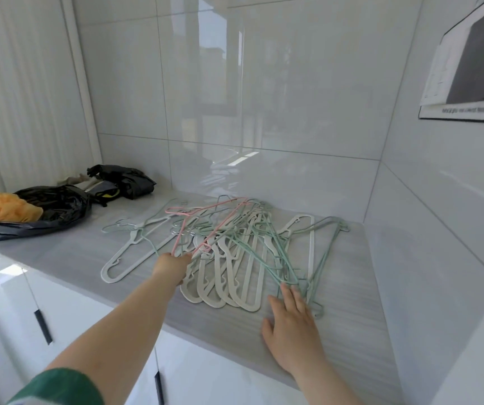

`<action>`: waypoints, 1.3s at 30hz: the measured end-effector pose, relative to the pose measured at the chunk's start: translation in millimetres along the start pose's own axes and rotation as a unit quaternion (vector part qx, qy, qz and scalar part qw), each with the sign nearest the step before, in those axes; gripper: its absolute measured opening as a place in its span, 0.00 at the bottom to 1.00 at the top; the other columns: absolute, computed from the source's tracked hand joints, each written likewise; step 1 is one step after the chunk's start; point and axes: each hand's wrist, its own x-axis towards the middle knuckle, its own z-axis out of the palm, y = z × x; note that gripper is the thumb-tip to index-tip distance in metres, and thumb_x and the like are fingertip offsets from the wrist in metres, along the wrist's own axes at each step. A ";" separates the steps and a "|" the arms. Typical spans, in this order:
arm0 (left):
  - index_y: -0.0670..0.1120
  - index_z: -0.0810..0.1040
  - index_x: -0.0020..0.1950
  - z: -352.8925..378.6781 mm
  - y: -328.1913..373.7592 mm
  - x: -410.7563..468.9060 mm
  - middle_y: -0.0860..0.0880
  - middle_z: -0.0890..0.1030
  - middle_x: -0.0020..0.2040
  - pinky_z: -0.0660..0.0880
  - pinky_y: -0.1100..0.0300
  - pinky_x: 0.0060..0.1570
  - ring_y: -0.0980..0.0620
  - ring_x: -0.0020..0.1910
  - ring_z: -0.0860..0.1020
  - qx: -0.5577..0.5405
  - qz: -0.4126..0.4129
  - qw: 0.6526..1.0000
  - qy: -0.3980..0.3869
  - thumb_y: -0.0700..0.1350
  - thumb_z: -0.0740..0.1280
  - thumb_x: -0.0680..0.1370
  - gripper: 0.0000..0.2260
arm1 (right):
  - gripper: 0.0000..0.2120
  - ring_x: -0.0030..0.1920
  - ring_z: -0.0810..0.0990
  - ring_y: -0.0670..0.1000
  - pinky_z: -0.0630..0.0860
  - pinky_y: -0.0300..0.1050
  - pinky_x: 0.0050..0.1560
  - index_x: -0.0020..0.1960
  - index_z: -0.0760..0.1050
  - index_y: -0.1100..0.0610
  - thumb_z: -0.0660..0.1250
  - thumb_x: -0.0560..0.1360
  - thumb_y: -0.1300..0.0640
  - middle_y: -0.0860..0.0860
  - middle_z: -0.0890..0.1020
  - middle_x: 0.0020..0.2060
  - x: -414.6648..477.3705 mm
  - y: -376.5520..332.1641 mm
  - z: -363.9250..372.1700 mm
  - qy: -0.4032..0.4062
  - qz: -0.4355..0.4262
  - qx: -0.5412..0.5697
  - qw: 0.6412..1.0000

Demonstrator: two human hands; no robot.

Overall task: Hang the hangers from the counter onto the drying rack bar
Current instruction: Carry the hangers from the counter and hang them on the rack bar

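A tangled pile of hangers (249, 247) lies on the grey counter (68, 258): wide white plastic ones, thin green wire ones and a pink wire hanger (205, 217). My left hand (172, 266) reaches into the near left of the pile and grips the pink hanger's lower end, lifting it slightly. My right hand (292, 325) lies flat with straight fingers on the counter, fingertips pressing the near ends of the green wire hangers (281, 258). No drying rack bar is in view.
Black plastic bags (59, 206) and an orange cloth (4, 207) sit at the counter's left end. Glossy tiled walls close the back and right side. White cabinet doors with dark handles (43, 327) are below the counter. A framed notice (468, 62) hangs on the right wall.
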 end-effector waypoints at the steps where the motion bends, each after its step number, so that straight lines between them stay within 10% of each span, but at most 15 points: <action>1: 0.34 0.71 0.53 0.9 2.8 -0.2 0.45 0.67 0.31 0.69 0.61 0.21 0.50 0.28 0.66 -0.025 -0.021 0.999 -0.008 0.41 0.62 0.77 0.11 | 0.23 0.75 0.44 0.51 0.45 0.47 0.73 0.72 0.57 0.51 0.52 0.77 0.50 0.52 0.47 0.75 0.6 0.8 0.2 0.003 -0.001 0.002 1.000; 4: 0.38 0.69 0.39 0.9 14.7 -2.2 0.45 0.65 0.29 0.68 0.65 0.17 0.50 0.26 0.64 -0.038 -0.049 0.998 -0.010 0.40 0.57 0.78 0.09 | 0.22 0.75 0.44 0.50 0.46 0.45 0.73 0.71 0.58 0.51 0.52 0.77 0.50 0.51 0.46 0.75 1.6 4.0 -0.1 0.012 -0.004 0.004 1.000; 13: 0.41 0.72 0.50 -15.1 24.2 -5.1 0.42 0.77 0.46 0.66 0.57 0.43 0.44 0.44 0.74 0.334 0.069 0.932 0.124 0.42 0.50 0.79 0.12 | 0.16 0.75 0.43 0.51 0.46 0.46 0.73 0.62 0.67 0.53 0.52 0.77 0.50 0.51 0.47 0.75 -0.7 -0.6 -0.8 0.021 -0.008 -0.011 1.000; 20: 0.46 0.65 0.38 -20.3 37.4 -14.1 0.45 0.76 0.32 0.70 0.60 0.25 0.59 0.16 0.74 -0.093 0.183 0.976 0.079 0.42 0.48 0.81 0.13 | 0.17 0.74 0.44 0.49 0.46 0.46 0.73 0.63 0.65 0.51 0.51 0.77 0.49 0.48 0.48 0.75 -1.1 -1.8 -2.9 0.032 -0.005 -0.013 0.999; 23: 0.47 0.66 0.37 -29.5 38.5 -25.0 0.45 0.77 0.31 0.70 0.60 0.24 0.59 0.16 0.74 -0.126 0.199 0.968 0.084 0.41 0.49 0.80 0.14 | 0.21 0.75 0.45 0.51 0.47 0.46 0.73 0.68 0.61 0.51 0.54 0.76 0.49 0.50 0.48 0.75 -0.2 -4.1 -5.4 0.035 0.004 -0.044 0.998; 26: 0.47 0.67 0.37 -43.6 37.1 -36.9 0.47 0.78 0.29 0.70 0.62 0.24 0.59 0.17 0.74 -0.142 0.230 0.959 0.087 0.40 0.51 0.80 0.13 | 0.26 0.61 0.75 0.60 0.75 0.53 0.56 0.54 0.78 0.60 0.74 0.59 0.51 0.61 0.76 0.61 -1.5 -13.8 -17.3 0.087 -0.009 -0.055 0.995; 29: 0.46 0.67 0.36 -65.4 37.0 -49.6 0.50 0.78 0.21 0.67 0.70 0.17 0.58 0.17 0.74 -0.142 0.264 0.950 0.090 0.39 0.51 0.80 0.13 | 0.17 0.41 0.83 0.62 0.79 0.58 0.36 0.40 0.82 0.62 0.60 0.61 0.53 0.60 0.83 0.43 -8.8 -25.6 -25.1 0.142 -0.044 -0.010 0.989; 39: 0.45 0.70 0.36 -184.4 10.4 -154.0 0.48 0.76 0.20 0.68 0.70 0.19 0.57 0.16 0.72 -0.094 0.359 0.915 0.158 0.39 0.53 0.80 0.14 | 0.19 0.56 0.75 0.70 0.69 0.65 0.58 0.53 0.75 0.72 0.70 0.63 0.73 0.69 0.77 0.54 4.5 -131.9 -117.8 0.326 -0.142 0.156 0.921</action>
